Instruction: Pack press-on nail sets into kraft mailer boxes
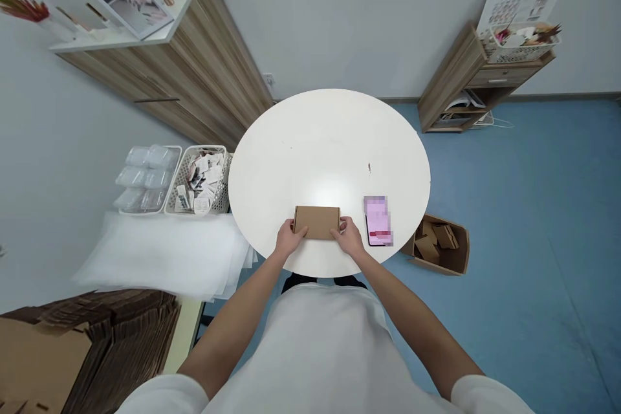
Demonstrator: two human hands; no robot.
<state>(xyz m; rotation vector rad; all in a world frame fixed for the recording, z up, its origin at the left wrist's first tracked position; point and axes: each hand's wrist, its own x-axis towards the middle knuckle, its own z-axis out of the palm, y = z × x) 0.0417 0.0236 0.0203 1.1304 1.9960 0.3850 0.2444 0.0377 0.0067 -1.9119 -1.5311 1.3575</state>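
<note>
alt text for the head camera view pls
A person's left hand and right hand hold a closed cardboard box by its ends at a white table. A phone lies to the box's right; an open carton holding cardboard pieces sits past the table's right edge.

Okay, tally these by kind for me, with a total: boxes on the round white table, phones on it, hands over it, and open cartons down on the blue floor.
Brown box: 1
Phone: 1
Left hand and right hand: 2
Open carton: 1
Total: 5
</note>
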